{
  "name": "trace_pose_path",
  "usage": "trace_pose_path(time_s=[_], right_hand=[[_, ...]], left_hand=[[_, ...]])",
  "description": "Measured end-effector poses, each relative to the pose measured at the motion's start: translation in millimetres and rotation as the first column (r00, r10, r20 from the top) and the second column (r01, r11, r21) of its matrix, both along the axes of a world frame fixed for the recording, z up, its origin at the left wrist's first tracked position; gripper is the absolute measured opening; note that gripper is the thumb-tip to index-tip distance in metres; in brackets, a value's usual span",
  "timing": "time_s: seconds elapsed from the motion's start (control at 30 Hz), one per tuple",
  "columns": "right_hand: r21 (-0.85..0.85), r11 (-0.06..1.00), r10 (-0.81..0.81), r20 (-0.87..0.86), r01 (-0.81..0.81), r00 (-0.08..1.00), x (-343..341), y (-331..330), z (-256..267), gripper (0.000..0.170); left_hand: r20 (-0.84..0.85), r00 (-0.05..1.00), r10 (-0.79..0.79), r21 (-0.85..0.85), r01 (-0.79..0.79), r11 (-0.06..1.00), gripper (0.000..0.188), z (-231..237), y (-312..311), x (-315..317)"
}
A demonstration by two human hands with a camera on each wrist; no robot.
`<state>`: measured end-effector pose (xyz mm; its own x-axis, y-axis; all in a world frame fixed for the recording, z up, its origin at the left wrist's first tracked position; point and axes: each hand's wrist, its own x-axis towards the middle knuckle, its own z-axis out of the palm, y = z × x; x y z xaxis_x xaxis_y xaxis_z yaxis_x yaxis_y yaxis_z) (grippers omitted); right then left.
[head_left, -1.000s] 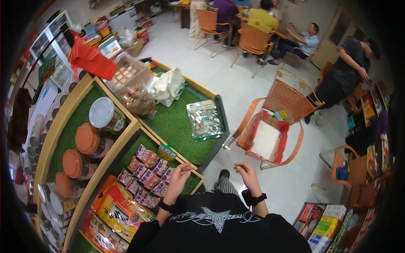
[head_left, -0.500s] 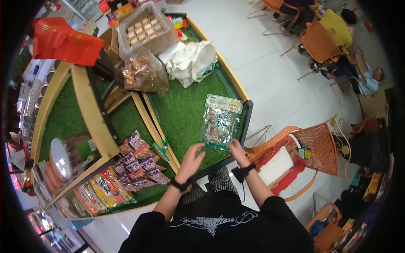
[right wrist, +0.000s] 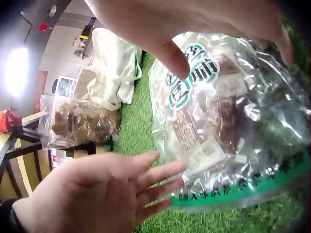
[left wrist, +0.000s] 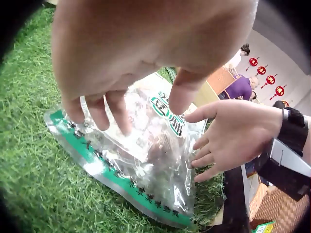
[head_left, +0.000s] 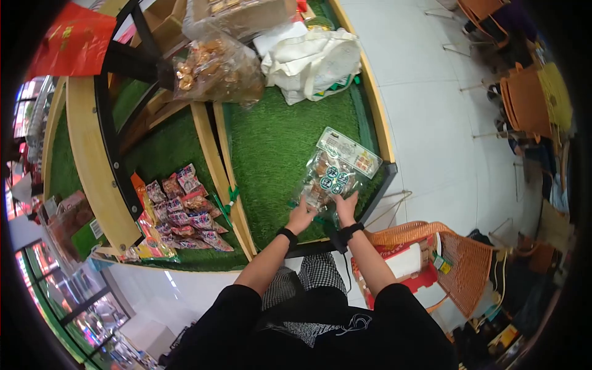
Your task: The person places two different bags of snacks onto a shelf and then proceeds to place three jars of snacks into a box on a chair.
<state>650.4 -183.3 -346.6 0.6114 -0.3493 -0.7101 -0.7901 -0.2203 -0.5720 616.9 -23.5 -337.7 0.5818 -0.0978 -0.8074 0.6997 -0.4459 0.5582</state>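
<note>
A clear plastic snack bag (head_left: 336, 169) with green round lettering and small wrapped pieces inside lies on the green turf of the display stand, its green-edged end toward the person. My left hand (head_left: 301, 216) is at the bag's near left corner; in the right wrist view its fingers (right wrist: 160, 175) are nearly straight along the bag's edge. At the opposite side, my right hand (head_left: 346, 208) has its thumb over the printed front. The left wrist view shows the right hand (left wrist: 238, 133) with fingers extended against the bag's side. Neither hand is curled round the bag.
Beyond the bag on the stand are a white cloth bag (head_left: 314, 61) and a plastic bag of brown snacks (head_left: 219, 68). Small pink snack packs (head_left: 185, 213) fill the lower left section. To the right stands a wicker chair (head_left: 462, 265) holding a red box (head_left: 425, 271).
Both hands have moved forward from in front of the body to the snack bag's near end and sides. The head view has turned and come closer over the stand.
</note>
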Motion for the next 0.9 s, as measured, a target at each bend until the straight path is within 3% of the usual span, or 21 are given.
trace_pose_path(time_s=[0.07, 0.13, 0.17, 0.2, 0.27, 0.3, 0.4, 0.47, 0.53, 0.6, 0.67, 0.73, 0.8, 0.87, 0.9], right_hand=[[-0.050, 0.988, -0.146, 0.026, 0.147, 0.989, -3.7, 2.2, 4.6, 0.091], [0.133, 0.914, -0.379, -0.060, 0.384, 0.924, -3.7, -2.4, -6.3, 0.086], [0.147, 0.906, -0.396, -0.028, 0.396, 0.918, -4.1, -1.9, -8.3, 0.061], [0.148, 0.916, -0.375, -0.025, 0.374, 0.927, -3.6, -3.3, -10.0, 0.061], [0.297, 0.913, -0.316, 0.077, 0.281, 0.946, -3.9, -6.4, -12.7, 0.031], [0.353, 0.883, -0.362, 0.093, 0.310, 0.927, -2.8, -6.0, -14.0, 0.014], [0.436, 0.876, -0.263, 0.074, 0.206, 0.962, 7.9, -6.8, 17.7, 0.011], [0.530, 0.844, -0.211, 0.179, 0.086, 0.961, 13.8, 1.8, 40.6, 0.007], [0.649, 0.756, -0.147, 0.295, -0.086, 0.944, 16.4, 19.4, 81.2, 0.005], [0.721, 0.675, -0.138, 0.333, -0.157, 0.933, 14.3, 40.1, 131.7, 0.008], [0.741, 0.621, -0.052, 0.365, -0.256, 0.929, 3.9, 44.2, 159.8, 0.010], [0.756, 0.525, 0.100, 0.401, -0.390, 0.911, -8.8, 48.7, 186.2, 0.011], [0.822, 0.386, 0.146, 0.392, -0.417, 0.908, -29.2, 67.7, 225.3, 0.010], [0.894, 0.244, 0.251, 0.317, -0.377, 0.915, -57.4, 84.8, 261.2, 0.009], [0.888, 0.221, 0.274, 0.340, -0.403, 0.900, -72.4, 95.9, 265.6, 0.009]], left_hand=[[0.019, 0.999, -0.040, 0.002, 0.040, 0.999, 0.085, -5.6, -3.3, -6.0], [0.144, 0.967, -0.211, 0.246, 0.171, 0.954, 0.087, -4.7, -5.5, -8.8], [0.118, 0.976, -0.185, 0.235, 0.154, 0.960, 0.085, -3.3, -2.3, -7.7], [0.121, 0.979, -0.162, 0.235, 0.131, 0.963, 0.085, -1.7, 0.4, -6.2], [0.083, 0.983, -0.166, 0.220, 0.145, 0.965, 0.082, 4.2, 8.5, -7.7], [0.096, 0.983, -0.154, 0.211, 0.131, 0.969, 0.076, 9.1, 12.2, -9.8], [0.082, 0.988, -0.134, 0.218, 0.113, 0.969, 0.071, 25.3, 22.4, -13.5], [0.138, 0.989, -0.048, 0.178, 0.023, 0.984, 0.066, 37.8, 35.1, -19.9], [0.241, 0.966, 0.093, 0.092, -0.118, 0.989, 0.066, 60.2, 46.7, -24.4], [0.266, 0.940, 0.212, 0.001, -0.220, 0.975, 0.068, 82.4, 60.4, -32.0], [0.331, 0.904, 0.271, -0.099, -0.252, 0.963, 0.072, 103.5, 80.0, -47.0], [0.386, 0.857, 0.341, -0.035, -0.356, 0.934, 0.077, 136.3, 92.9, -73.5], [0.535, 0.744, 0.402, -0.032, -0.457, 0.889, 0.087, 158.1, 110.9, -107.3], [0.551, 0.622, 0.557, -0.085, -0.621, 0.779, 0.091, 178.3, 125.4, -152.6], [0.671, 0.489, 0.557, -0.159, -0.639, 0.753, 0.092, 194.7, 134.8, -175.2]])
